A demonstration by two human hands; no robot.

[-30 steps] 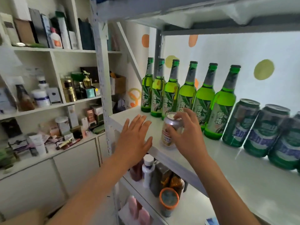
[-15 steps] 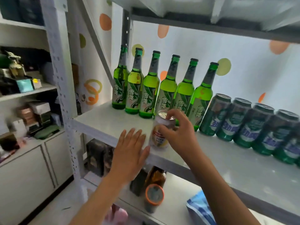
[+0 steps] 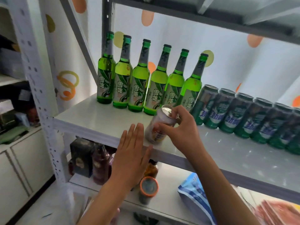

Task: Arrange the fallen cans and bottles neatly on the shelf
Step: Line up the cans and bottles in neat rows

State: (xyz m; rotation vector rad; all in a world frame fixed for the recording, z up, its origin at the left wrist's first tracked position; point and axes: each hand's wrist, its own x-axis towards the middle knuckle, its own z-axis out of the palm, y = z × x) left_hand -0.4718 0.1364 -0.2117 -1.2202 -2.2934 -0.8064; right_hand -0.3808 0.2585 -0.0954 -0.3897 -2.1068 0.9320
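Head view: right hand [image 3: 182,129] grips silver can [image 3: 159,125] near shelf [image 3: 100,119] edge; left hand [image 3: 131,153] flat, fingers straight, beside can.

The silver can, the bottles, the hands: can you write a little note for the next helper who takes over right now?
Right hand grips the silver can, upright near the shelf's front edge.
Left hand is open, flat by the edge beside the can, holding nothing.
Done: six green bottles stand in a row at the back; green cans line up to their right.
Left: set the silver can neatly into line, probably with the cans.
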